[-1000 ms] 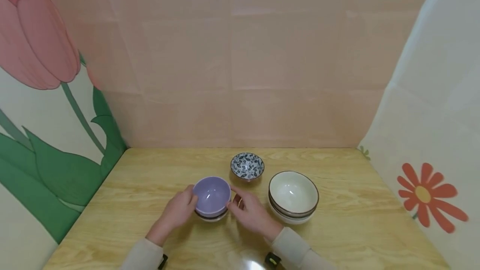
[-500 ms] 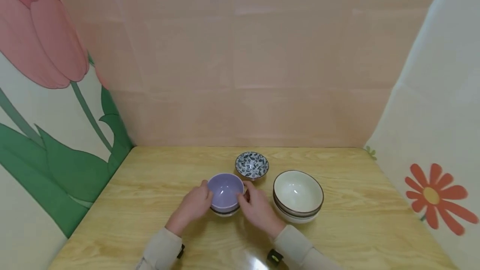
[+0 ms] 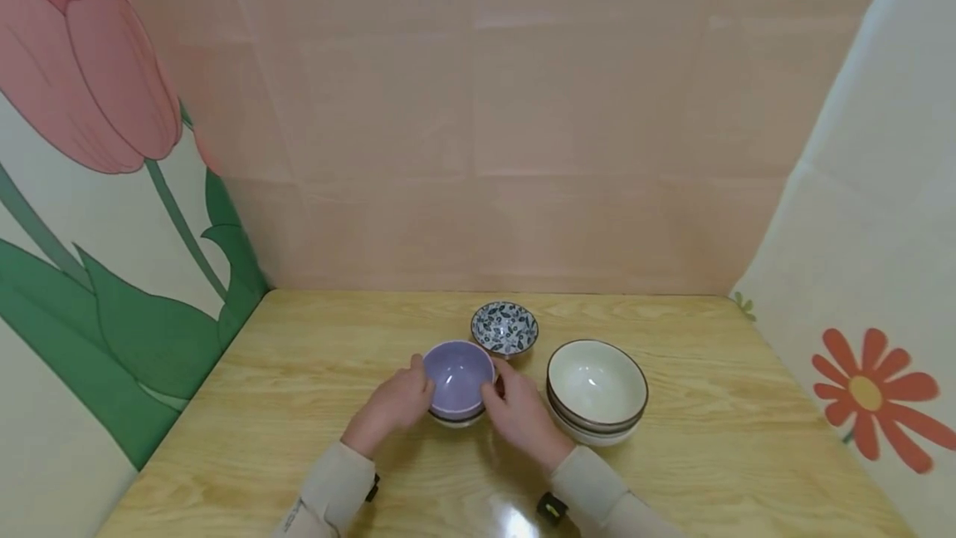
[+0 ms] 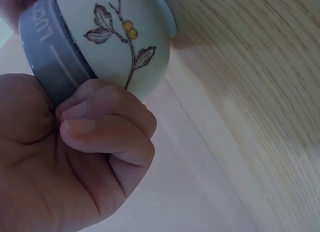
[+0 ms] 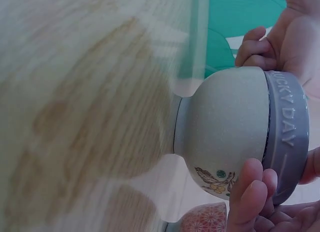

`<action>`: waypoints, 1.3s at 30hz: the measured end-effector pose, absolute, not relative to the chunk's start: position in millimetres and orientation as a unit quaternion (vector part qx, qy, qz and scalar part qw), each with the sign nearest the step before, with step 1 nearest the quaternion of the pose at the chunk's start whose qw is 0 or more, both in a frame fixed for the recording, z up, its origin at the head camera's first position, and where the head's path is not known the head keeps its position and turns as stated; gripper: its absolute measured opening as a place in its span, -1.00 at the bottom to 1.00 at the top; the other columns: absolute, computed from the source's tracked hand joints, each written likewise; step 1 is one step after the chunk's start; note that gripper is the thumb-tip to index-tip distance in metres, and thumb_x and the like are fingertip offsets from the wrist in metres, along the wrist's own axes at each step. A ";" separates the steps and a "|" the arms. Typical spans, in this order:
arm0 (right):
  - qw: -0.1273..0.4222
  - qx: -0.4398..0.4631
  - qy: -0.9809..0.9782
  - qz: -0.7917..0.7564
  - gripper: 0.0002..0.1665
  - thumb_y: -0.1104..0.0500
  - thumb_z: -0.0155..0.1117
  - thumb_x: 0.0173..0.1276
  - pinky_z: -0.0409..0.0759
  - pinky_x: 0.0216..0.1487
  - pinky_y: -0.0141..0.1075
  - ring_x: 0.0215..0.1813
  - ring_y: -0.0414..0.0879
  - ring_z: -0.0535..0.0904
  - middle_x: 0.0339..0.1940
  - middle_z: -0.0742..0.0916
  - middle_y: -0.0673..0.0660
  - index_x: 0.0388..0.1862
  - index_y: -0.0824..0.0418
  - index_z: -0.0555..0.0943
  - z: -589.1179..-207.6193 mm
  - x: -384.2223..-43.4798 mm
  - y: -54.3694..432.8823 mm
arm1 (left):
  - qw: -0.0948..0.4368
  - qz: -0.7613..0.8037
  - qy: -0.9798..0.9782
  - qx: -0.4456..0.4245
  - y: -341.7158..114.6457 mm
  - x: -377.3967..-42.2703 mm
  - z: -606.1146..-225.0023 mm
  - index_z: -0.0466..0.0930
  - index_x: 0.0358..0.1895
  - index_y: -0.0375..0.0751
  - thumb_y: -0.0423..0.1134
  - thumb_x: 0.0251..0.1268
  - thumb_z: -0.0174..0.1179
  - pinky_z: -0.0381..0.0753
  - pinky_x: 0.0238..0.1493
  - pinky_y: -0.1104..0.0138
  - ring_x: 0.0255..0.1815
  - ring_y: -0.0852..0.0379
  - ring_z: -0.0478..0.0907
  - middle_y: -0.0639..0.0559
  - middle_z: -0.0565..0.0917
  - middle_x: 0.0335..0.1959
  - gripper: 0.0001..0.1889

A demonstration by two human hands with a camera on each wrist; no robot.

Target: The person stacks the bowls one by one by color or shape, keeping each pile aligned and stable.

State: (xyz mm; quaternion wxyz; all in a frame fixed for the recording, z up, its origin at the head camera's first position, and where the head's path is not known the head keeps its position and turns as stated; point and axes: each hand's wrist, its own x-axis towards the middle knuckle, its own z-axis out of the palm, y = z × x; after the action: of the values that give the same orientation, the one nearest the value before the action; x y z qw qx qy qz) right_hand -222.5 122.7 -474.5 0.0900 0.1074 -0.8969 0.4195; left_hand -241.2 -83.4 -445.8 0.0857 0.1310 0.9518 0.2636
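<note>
Both hands have carried the purple bowl [image 3: 458, 374] a little farther from the body since the earlier frames, closer to the patterned bowl [image 3: 504, 327] beyond the fingertips. The left hand [image 3: 394, 405] grips the bowl's left side with curled fingers; the right hand [image 3: 519, 412] grips the opposite side. The wrist views show fingers wrapped on its grey rim band, the pale body with a sprig motif below. From the head view the bowl seems to sit on or just above another bowl, whose dark rim shows under it on the bench [image 3: 284, 388]. To do this well, keep the grip even on both sides and the rim level, and avoid knocking the patterned bowl or the cream stack [image 3: 596, 393] just right of the right hand.
</note>
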 end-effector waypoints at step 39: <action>0.072 0.107 -0.889 0.439 -0.49 0.20 0.05 0.44 0.63 -0.06 -0.13 -0.15 -0.09 0.59 0.00 0.73 0.21 0.32 0.36 0.50 -479.7 -228.1 124.5 | 0.095 0.274 0.949 0.125 -81.0 -243.6 -434.6 0.50 -0.17 -0.45 -0.32 0.56 -0.24 0.47 -0.57 0.27 -0.54 0.06 0.43 -0.06 0.47 -0.52 -0.69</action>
State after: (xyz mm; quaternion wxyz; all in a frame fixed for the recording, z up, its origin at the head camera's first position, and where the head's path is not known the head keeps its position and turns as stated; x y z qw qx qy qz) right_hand -228.1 124.5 -479.7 0.0720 0.1066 -0.8893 0.4389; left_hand -243.6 -81.0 -434.6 0.0949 0.1245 0.9490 0.2736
